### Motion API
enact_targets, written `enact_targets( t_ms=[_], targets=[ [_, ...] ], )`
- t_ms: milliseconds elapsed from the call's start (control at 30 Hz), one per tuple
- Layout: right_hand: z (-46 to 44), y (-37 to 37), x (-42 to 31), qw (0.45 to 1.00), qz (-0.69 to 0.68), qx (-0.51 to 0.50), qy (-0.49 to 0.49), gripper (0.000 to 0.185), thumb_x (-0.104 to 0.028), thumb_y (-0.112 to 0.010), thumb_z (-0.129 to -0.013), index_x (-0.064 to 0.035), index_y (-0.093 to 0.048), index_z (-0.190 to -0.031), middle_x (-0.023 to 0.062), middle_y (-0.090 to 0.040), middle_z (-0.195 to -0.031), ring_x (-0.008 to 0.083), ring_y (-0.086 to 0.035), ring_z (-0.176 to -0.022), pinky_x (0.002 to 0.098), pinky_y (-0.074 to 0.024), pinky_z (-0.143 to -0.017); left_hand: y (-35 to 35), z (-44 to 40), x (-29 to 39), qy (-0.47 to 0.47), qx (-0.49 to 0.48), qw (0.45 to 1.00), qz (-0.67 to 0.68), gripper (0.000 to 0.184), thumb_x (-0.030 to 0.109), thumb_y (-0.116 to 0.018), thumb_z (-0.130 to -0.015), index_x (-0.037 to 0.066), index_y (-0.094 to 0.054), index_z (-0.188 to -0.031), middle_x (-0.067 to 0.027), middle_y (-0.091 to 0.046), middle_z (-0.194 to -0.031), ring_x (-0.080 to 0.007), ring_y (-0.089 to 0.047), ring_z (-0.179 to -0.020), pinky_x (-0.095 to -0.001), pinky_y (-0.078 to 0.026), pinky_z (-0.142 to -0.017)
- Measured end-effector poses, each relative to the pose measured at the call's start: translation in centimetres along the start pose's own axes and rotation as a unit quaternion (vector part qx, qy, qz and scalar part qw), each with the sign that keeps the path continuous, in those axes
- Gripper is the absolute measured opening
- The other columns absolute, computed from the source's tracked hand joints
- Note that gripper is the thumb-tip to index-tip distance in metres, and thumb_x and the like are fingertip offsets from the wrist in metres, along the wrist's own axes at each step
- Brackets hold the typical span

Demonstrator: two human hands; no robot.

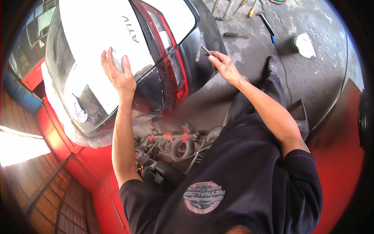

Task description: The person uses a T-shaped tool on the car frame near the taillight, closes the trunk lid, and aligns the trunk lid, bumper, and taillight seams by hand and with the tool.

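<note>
My left hand [119, 76] rests on the white boot lid [103, 23] of a car, fingers spread, near the dark "ATIV" lettering. A greyish patch shows between its thumb and fingers; I cannot tell whether it is shadow or an object. My right hand [226, 68] is closed round the handle of a hammer [198, 54]. The hammer has a long, slim metal head and is held over the car's dark rear corner [196, 74], beside the red tail light [177, 70]. I cannot tell whether the hammer touches the panel.
Tools lie on the grey floor: a blue-gripped hammer [267, 25], a yellow-handled screwdriver [252, 9] and a flat dark bar [236, 35]. A tin with a white cover [304, 45] stands farther right. Car parts, including a small wheel [182, 149], lie below the car. Crumpled paper [80, 113] sits on the car.
</note>
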State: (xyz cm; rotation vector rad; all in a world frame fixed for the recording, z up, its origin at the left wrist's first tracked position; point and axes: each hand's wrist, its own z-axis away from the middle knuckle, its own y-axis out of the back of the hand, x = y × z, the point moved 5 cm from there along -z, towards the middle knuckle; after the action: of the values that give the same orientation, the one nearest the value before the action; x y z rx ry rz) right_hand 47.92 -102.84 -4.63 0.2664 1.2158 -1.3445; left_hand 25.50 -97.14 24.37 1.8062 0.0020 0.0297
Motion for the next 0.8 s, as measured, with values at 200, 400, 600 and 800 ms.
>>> enact_targets(
  t_ms=[200, 400, 600, 800],
  targets=[
    [-0.8, -2.4, 0.0, 0.997, 0.036, -0.062, -0.012, 0.045, -0.036, -0.056, -0.099, 0.0019, -0.061, -0.124, 0.0111, -0.066, -0.089, 0.0183, -0.059, -0.083, 0.0347, -0.0483, -0.078, 0.0, -0.2, 0.1, 0.001, -0.001, 1.000, 0.006, 0.050, 0.017, -0.055, -0.096, -0.004, -0.045, -0.140, -0.0284, -0.038, -0.146, -0.0409, -0.037, -0.136, -0.0486, -0.029, -0.113],
    [-1.0, -1.7, 0.2, 0.991, 0.091, -0.088, -0.046, 0.045, -0.036, -0.057, -0.097, 0.0028, -0.062, -0.120, 0.0183, -0.069, -0.098, 0.0250, -0.064, -0.093, 0.0380, -0.0488, -0.085, 0.0, -0.2, 0.1, 0.012, 0.003, 1.000, 0.012, 0.050, 0.016, -0.056, -0.095, -0.003, -0.046, -0.140, -0.0276, -0.039, -0.146, -0.0407, -0.037, -0.136, -0.0488, -0.029, -0.113],
    [-1.6, 8.5, 7.5, 0.955, 0.290, 0.010, -0.058, 0.036, -0.029, -0.063, -0.090, 0.0002, -0.066, -0.109, 0.0250, -0.068, -0.103, 0.0412, -0.064, -0.100, 0.0448, -0.0497, -0.087, 0.1, -0.1, -0.4, 0.018, 0.011, 0.999, 0.031, 0.053, 0.017, -0.062, -0.091, 0.001, -0.048, -0.140, -0.0270, -0.038, -0.147, -0.0428, -0.038, -0.136, -0.0499, -0.029, -0.113],
    [3.9, 23.7, 13.4, 0.860, 0.491, 0.102, -0.087, 0.033, -0.030, -0.065, -0.081, -0.0032, -0.071, -0.099, 0.0257, -0.068, -0.099, 0.0415, -0.065, -0.102, 0.0468, -0.0504, -0.087, 0.1, 0.1, -0.8, 0.021, 0.023, 0.999, 0.022, 0.053, 0.019, -0.064, -0.091, 0.004, -0.050, -0.139, -0.0244, -0.040, -0.148, -0.0415, -0.038, -0.136, -0.0499, -0.030, -0.112]
  ],
)
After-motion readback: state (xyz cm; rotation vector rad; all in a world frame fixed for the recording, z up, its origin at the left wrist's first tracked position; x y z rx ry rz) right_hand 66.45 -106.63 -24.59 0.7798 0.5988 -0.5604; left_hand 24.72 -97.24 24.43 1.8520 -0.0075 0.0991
